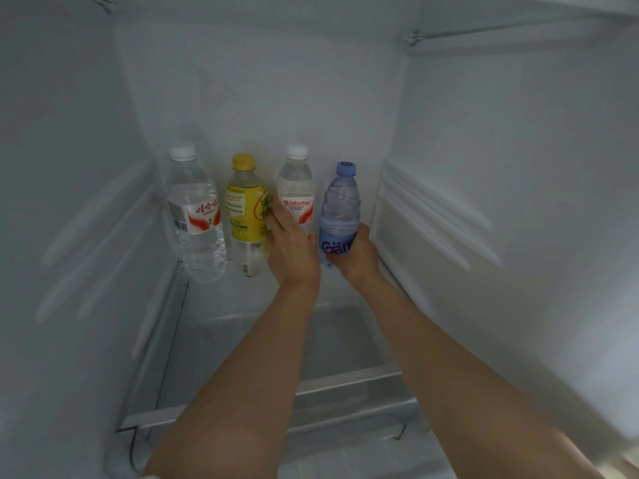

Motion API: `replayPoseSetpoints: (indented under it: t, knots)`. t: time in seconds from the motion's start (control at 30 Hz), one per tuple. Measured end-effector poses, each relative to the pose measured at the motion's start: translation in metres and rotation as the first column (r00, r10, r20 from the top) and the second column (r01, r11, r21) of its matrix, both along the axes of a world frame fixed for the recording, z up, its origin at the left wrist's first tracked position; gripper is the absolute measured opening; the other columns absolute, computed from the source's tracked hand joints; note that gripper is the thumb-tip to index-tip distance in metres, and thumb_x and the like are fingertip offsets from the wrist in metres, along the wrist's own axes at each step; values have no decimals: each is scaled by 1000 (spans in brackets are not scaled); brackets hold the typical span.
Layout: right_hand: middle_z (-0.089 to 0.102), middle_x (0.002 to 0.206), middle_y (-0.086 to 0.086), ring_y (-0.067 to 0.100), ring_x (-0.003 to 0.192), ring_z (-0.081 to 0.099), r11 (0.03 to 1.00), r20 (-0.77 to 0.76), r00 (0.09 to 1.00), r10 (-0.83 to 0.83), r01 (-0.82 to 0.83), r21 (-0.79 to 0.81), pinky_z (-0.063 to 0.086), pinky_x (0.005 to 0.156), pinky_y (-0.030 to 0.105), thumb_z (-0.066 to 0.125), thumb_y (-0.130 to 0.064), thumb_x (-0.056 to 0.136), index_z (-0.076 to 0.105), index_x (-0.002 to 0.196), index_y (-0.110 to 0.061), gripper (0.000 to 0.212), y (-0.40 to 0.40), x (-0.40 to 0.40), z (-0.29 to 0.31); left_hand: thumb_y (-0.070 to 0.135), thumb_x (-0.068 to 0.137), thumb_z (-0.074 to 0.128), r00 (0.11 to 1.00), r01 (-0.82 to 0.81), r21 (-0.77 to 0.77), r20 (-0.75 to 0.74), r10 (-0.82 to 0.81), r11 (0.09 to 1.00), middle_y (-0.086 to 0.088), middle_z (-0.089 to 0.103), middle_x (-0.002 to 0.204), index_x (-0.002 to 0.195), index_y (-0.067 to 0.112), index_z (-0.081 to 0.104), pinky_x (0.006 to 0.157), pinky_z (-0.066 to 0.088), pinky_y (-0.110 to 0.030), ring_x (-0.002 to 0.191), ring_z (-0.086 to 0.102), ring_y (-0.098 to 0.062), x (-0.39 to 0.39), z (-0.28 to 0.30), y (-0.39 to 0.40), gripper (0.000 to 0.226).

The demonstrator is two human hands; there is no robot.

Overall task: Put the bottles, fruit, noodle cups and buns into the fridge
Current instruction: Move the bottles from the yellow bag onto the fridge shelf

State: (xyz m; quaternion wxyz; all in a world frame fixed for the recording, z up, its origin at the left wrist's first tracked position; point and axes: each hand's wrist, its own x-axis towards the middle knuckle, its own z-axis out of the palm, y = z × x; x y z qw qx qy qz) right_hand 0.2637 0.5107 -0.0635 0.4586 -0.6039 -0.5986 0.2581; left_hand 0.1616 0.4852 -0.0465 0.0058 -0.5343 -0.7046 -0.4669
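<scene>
- The fridge fills the whole view: pale inner walls on the left, right and far side, with moulded ribs on both side walls.
- A glass shelf with a metal front edge runs from near to far; all four bottles stand upright in a row at its far end, against the back wall.
- Both bare forearms reach in from the near edge toward that row.
- The left hand has its fingers wrapped round the lower half of the third bottle from the left, a clear white-capped water bottle with a red and white label.
- The right hand grips the base of the blue bottle, which has a blue cap and purple lettering and stands far right in the row, just beside the right wall.
- The yellow-labelled bottle with a yellow cap stands second from the left, touching or nearly touching the left hand's fingertips.
- Another clear water bottle with a white cap and a red label stands far left, just beside the yellow one.
- A thin wire rail crosses the upper right corner.
</scene>
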Motion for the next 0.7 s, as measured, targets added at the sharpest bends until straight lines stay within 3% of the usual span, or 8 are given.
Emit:
replayPoseSetpoints:
  t: [0.1,0.23,0.4,0.57,0.6,0.67,0.7]
  knots:
    - [67,102,17,30,92,65,998,51,999,-7,10,-57,53,71,33,67,-10,80,58,107,5,31,-4,0,-1,25,84,73,999,43,-15,11,-42,999,-15,36,149,152,3,12,96,50,-35,135,41,-28,-4,-8,-8,94]
    - [65,105,18,31,96,63,998,79,996,-50,53,-44,45,67,30,65,-16,84,57,107,6,32,-17,1,-1,9,89,66,995,85,9,51,-85,996,-16,37,148,151,4,16,96,49,-34,130,46,-30,-8,-9,-19,80]
    - [61,103,18,24,91,57,994,79,991,-105,104,25,31,55,17,62,-10,86,56,105,3,23,-48,0,10,0,86,60,984,137,87,98,-146,987,-15,49,138,144,5,35,94,46,-34,122,52,-30,-17,3,-43,63]
    - [58,116,26,27,95,55,987,47,990,-133,128,99,34,69,16,58,-7,90,56,115,10,31,-105,-4,16,8,86,64,954,206,150,191,-232,967,-5,64,117,127,11,54,85,53,-41,102,61,-23,-23,8,-91,42]
    - [57,118,25,29,100,56,986,29,991,-131,128,103,39,78,18,58,-8,90,57,117,8,32,-119,-6,16,8,86,64,936,241,163,220,-274,957,-5,66,110,122,10,56,82,53,-41,95,63,-22,-23,8,-103,37]
    - [56,125,20,30,112,56,985,-13,992,-129,130,114,44,97,34,59,-10,91,56,124,1,36,-152,-9,13,5,87,62,882,348,195,265,-391,917,-5,68,96,116,7,59,78,55,-37,84,63,-17,-22,5,-130,30]
    - [56,127,16,28,113,56,984,-39,991,-129,133,122,45,99,39,58,-11,91,56,126,-2,36,-170,-11,10,4,87,61,853,397,211,274,-444,893,-3,67,90,114,7,61,76,55,-31,80,62,-13,-21,3,-145,27]
